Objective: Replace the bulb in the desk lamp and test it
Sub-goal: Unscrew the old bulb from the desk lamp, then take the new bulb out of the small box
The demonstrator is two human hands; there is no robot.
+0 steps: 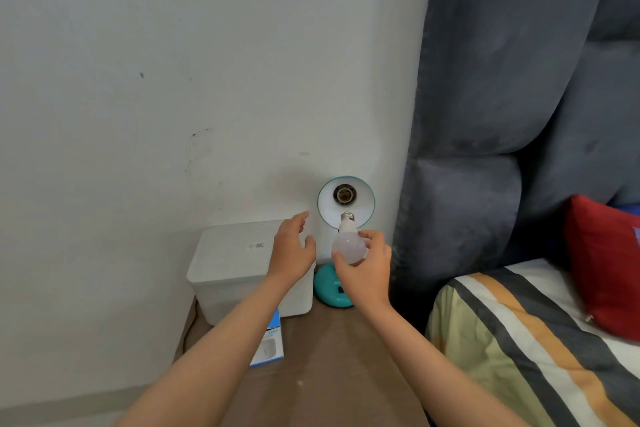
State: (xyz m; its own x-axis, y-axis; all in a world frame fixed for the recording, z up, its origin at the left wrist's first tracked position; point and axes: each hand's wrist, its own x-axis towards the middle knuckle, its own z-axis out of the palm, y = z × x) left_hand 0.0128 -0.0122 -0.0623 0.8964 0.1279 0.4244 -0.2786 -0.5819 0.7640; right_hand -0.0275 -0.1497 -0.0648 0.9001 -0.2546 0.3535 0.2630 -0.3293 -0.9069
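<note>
The right hand [365, 270] pinches the frosted, rounded bulb [349, 246], threaded metal base pointing up toward the lamp's teal conical shade [367, 199] and empty socket [343, 194]. The left hand [291, 251] hovers beside, fingers spread, over a white plastic box [225, 263] on the brown desk [329, 357].

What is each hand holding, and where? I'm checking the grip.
The right hand grips the frosted white bulb by its round globe; the left hand holds nothing.
</note>
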